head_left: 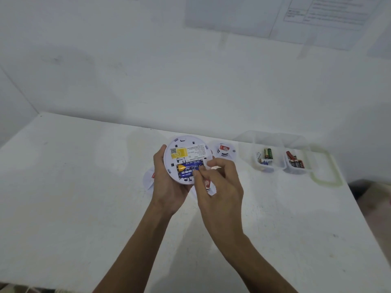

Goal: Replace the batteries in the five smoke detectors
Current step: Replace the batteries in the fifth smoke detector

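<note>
Near the far edge of the desk (84, 187), the left hand (167, 182) keeps a curled grip on the smoke detector (186, 153), back-up, so the right hand (220, 187) can pinch 1 of its 2 blue batteries (188, 169).

The white table (84, 197) stands pushed into a corner, its far and left edges against the walls. Near the back edge a round white smoke detector (223, 150) sits face up, showing a red label. A second detector (149, 178) lies closer and to the left, and a third detector (209, 187) lies closer and in the middle; both are largely hidden. To the right, two small clear tubs stand side by side, the left tub (267, 168) and the right tub (288, 169), each holding batteries. Just beyond them lies what looks like a clear lid (325, 183) with a pale green rim.
</note>
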